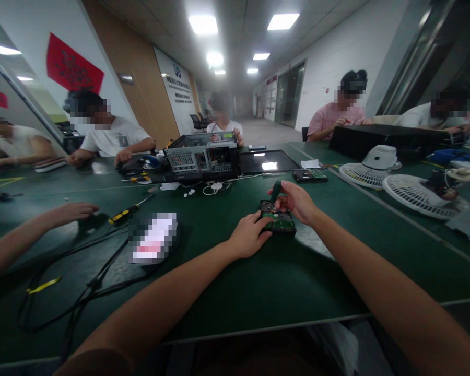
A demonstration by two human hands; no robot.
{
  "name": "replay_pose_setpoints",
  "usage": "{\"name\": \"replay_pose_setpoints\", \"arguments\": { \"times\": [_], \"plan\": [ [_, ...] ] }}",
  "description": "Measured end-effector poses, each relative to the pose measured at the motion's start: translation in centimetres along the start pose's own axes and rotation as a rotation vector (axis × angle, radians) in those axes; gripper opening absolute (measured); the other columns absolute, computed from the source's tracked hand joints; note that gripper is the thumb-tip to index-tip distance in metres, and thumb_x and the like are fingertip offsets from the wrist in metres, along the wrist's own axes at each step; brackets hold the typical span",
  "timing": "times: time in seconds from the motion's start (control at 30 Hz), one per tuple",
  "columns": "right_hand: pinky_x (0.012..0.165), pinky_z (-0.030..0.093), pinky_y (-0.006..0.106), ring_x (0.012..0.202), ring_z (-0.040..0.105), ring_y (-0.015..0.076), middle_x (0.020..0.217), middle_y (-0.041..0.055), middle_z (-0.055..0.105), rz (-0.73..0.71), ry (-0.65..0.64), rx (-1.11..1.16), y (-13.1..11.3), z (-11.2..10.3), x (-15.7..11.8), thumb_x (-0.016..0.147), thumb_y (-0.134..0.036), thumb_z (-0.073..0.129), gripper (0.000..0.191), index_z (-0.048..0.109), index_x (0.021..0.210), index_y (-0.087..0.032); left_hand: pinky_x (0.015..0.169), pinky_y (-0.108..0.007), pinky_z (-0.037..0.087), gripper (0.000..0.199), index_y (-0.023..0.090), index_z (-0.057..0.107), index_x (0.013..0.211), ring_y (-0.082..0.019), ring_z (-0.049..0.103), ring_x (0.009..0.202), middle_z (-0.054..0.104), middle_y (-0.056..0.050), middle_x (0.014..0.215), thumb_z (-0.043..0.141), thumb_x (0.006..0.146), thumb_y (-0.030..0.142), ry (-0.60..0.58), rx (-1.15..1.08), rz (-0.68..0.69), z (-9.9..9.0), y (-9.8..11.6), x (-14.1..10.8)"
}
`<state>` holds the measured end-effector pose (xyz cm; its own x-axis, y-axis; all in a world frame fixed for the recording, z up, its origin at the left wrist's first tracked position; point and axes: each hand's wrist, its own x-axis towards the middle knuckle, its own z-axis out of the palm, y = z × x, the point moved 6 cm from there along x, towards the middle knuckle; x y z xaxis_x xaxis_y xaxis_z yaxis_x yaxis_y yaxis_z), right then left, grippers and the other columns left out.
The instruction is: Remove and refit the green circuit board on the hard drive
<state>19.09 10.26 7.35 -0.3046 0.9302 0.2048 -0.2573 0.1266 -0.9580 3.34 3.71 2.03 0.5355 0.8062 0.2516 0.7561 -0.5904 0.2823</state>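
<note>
A small black drive with a green circuit board [282, 223] lies on the green table. My left hand [249, 235] rests on its left side, fingers on the board and case, holding it against the table. In my right hand [297, 202] is a dark green screwdriver handle [275, 191], pinched between fingers and thumb above the far part of the drive. The screwdriver's tip is too small to make out.
An open computer case [203, 156], a dark flat panel [268, 161] and a second drive [310, 175] stand beyond. Fans [366, 174] are at right. A yellow-black screwdriver [125, 213], cables and another person's hand [76, 211] are at left; people sit around.
</note>
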Motion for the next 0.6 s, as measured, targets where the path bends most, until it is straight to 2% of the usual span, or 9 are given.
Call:
{"name": "replay_pose_setpoints", "arguments": {
  "times": [0.17, 0.37, 0.5, 0.6],
  "plan": [
    [0.044, 0.042, 0.023, 0.057, 0.064, 0.0123, 0.104, 0.0064, 0.076, 0.007, 0.010, 0.000, 0.09, -0.29, 0.03, 0.088, -0.052, 0.073, 0.035, 0.057, 0.095, -0.023, 0.116, -0.052, 0.042, 0.047, 0.028, 0.052, 0.150, -0.035, 0.047, 0.145, 0.046, -0.016, 0.159, 0.054, 0.105, 0.041, 0.001, -0.003, 0.004, -0.15, 0.14, -0.08],
    [0.044, 0.039, 0.022, 0.056, 0.059, 0.0110, 0.098, 0.0040, 0.073, 0.036, -0.002, -0.025, 0.03, 0.02, -0.14, 0.089, -0.052, 0.071, 0.045, 0.063, 0.125, -0.026, 0.117, -0.053, 0.041, 0.046, 0.029, 0.053, 0.149, -0.035, 0.047, 0.145, 0.045, -0.015, 0.160, 0.054, 0.105, 0.042, 0.006, -0.008, 0.000, 0.01, 0.09, -0.05],
    [0.045, 0.038, 0.023, 0.057, 0.059, 0.0109, 0.100, 0.0058, 0.073, 0.039, -0.013, -0.030, 0.00, 0.08, -0.16, 0.089, -0.052, 0.071, 0.041, 0.068, 0.118, -0.022, 0.117, -0.054, 0.042, 0.047, 0.029, 0.053, 0.149, -0.035, 0.046, 0.146, 0.045, -0.014, 0.161, 0.054, 0.104, 0.042, 0.001, -0.015, -0.002, -0.01, 0.08, -0.05],
    [0.047, 0.044, 0.024, 0.059, 0.062, 0.0119, 0.108, 0.0079, 0.075, 0.026, -0.020, -0.024, -0.04, -0.02, -0.19, 0.090, -0.051, 0.071, 0.036, 0.068, 0.110, -0.021, 0.117, -0.054, 0.042, 0.047, 0.029, 0.053, 0.149, -0.035, 0.046, 0.146, 0.045, -0.015, 0.160, 0.054, 0.104, 0.042, -0.002, -0.018, 0.000, -0.06, 0.10, -0.07]
  ]
}}
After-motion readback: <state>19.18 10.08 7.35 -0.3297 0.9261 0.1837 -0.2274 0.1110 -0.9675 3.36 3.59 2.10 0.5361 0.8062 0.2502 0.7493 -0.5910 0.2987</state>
